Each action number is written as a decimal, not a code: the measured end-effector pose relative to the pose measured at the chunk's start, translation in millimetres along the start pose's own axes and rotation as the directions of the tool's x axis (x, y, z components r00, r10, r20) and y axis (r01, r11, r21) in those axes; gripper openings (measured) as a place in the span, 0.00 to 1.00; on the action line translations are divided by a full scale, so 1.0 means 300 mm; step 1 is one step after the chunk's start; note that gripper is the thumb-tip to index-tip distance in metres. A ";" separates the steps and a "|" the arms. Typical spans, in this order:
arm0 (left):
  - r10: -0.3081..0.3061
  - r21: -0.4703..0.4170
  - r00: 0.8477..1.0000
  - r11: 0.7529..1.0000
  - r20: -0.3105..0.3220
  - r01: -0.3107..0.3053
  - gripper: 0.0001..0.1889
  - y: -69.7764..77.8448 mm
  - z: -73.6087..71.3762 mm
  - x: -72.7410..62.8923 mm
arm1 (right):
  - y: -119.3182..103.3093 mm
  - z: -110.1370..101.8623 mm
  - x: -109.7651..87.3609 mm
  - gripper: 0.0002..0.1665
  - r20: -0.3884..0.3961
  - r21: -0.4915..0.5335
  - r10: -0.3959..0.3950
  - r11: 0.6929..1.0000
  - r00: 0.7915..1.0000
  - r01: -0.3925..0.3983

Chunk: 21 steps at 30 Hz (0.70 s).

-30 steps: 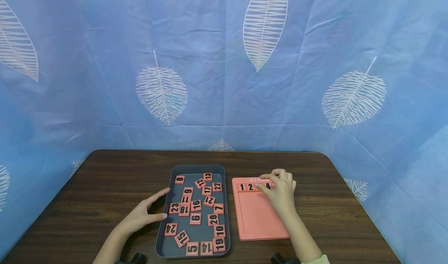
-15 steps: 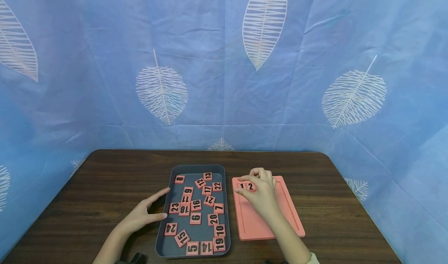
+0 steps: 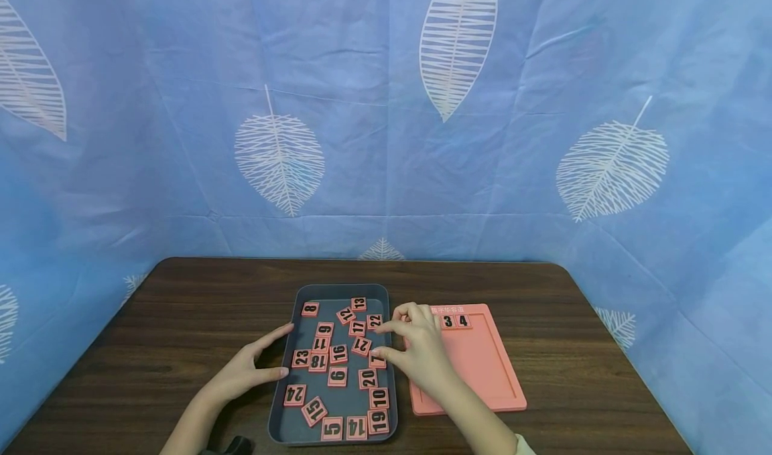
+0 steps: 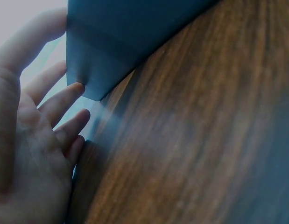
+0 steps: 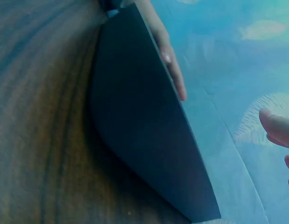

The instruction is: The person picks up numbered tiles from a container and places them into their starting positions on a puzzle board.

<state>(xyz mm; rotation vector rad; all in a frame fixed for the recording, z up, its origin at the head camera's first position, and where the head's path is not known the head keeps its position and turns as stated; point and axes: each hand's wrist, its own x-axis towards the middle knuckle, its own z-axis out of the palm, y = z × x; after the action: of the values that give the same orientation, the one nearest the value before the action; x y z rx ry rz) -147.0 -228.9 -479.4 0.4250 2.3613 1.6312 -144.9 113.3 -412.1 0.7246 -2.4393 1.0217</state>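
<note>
A dark grey tray (image 3: pixel 350 401) holds several loose pink number tiles. My left hand (image 3: pixel 244 368) touches the tray's left rim with thumb and fingers spread; the left wrist view shows the fingertips against the tray wall (image 4: pixel 116 42). Over the right rim reaches my right hand (image 3: pixel 419 348), thumb and index finger apart near tile 22 (image 3: pixel 374 321) and tile 7 (image 3: pixel 378 360), which the thumb partly covers. Nothing shows between those fingers. On the pink board (image 3: pixel 470 368), tile 3 (image 3: pixel 447 321) and tile 4 (image 3: pixel 462 321) lie in the top row; the hand hides the row's left end.
The dark wooden table (image 3: pixel 573 374) carries both tray and board, side by side with a narrow gap. Behind it hangs a blue curtain (image 3: pixel 350 173) with white leaf prints. A black strap device (image 3: pixel 238 445) is at the left wrist.
My right hand has moved left from the board's top row to above the tray's right side, uncovering tiles 3 and 4. The left hand has stayed at the tray rim.
</note>
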 end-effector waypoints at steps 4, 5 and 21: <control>0.007 -0.001 1.000 1.000 0.003 -0.007 0.39 0.002 -0.004 0.001 | -0.014 0.019 -0.003 0.17 0.040 0.000 -0.045 0.999 0.998 0.045; 0.007 -0.001 1.000 1.000 0.005 -0.007 0.39 0.002 -0.005 0.001 | -0.017 0.022 -0.004 0.17 0.053 -0.002 -0.055 0.998 0.997 0.055; -0.005 -0.002 1.000 1.000 0.012 0.005 0.39 0.010 -0.013 0.006 | -0.067 0.072 0.005 0.16 0.192 0.026 -0.134 0.991 0.972 0.131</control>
<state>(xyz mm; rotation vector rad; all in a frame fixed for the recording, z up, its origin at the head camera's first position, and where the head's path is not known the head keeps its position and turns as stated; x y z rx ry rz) -149.6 -230.6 -475.2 0.4268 2.3501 1.6233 -137.5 84.7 -414.8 1.0204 -2.5075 0.9557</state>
